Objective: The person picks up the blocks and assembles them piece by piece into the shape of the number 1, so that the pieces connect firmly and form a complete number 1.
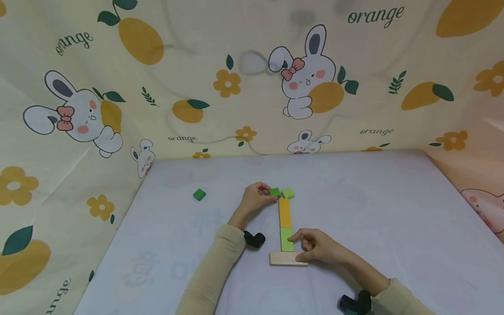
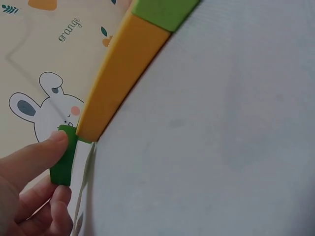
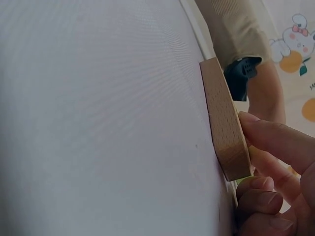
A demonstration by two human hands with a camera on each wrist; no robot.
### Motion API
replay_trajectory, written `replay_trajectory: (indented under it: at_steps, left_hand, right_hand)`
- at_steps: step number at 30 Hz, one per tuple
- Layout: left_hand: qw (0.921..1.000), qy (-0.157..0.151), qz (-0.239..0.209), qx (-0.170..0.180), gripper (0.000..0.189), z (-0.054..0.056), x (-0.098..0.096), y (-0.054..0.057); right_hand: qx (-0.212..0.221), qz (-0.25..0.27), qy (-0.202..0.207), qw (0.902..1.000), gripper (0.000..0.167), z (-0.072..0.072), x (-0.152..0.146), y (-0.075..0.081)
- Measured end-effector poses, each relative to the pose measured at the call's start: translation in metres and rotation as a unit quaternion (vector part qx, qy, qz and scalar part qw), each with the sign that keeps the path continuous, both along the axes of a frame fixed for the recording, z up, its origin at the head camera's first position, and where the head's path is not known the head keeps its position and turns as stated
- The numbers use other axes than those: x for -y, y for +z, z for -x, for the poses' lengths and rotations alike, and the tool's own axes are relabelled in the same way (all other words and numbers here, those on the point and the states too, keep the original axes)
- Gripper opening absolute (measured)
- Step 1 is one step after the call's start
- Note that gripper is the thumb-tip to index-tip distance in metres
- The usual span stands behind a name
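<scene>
My left hand (image 1: 255,200) pinches a dark green block (image 2: 64,157) between thumb and fingertips. The block is at the far left corner of an orange block (image 1: 284,212). A light green square block (image 1: 288,193) is tilted beside the orange block's far end. Nearer, a light green rectangular block (image 1: 286,239) meets the orange one end to end. Below it, a plain wooden block (image 1: 283,258) lies crosswise. My right hand (image 1: 319,246) rests its thumb on the wooden block's right end, with the index fingertip at the light green rectangle; its other fingers are bent.
Another dark green block (image 1: 199,194) is off to the left on the white table surface (image 1: 374,205). A patterned curtain (image 1: 236,52) with rabbits and oranges stands behind and along the sides. Black wrist devices (image 1: 255,239) are worn at both sleeves.
</scene>
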State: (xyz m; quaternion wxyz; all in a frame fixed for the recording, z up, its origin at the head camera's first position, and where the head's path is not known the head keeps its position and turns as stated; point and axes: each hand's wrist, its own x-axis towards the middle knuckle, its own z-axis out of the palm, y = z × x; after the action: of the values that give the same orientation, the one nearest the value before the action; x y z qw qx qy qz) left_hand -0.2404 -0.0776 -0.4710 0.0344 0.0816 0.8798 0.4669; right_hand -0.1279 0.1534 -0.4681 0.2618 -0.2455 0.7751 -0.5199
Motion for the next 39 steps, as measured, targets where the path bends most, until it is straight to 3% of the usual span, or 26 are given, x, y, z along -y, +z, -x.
replay_trajectory:
  at_steps: [22,29,39]
  left_hand:
    - [0.9989,-0.001,0.042,0.021,0.032,0.0019,-0.0047,-0.0021]
    - [0.9986,-0.002,0.053,-0.002,0.026,0.0012,-0.0074,-0.0042]
    - [0.9984,0.007,0.056,-0.007,0.027,-0.0009,-0.0102,-0.0023]
  right_hand:
    - [0.000,0.008,-0.002,1.0000,0.046,-0.0017,0.0000,-0.0025]
    - [0.002,0.011,-0.001,0.9999,0.046,-0.0018,-0.0008,-0.0029]
    - [0.004,-0.005,-0.009,0.9999,0.047,-0.0013,-0.0003,-0.0005]
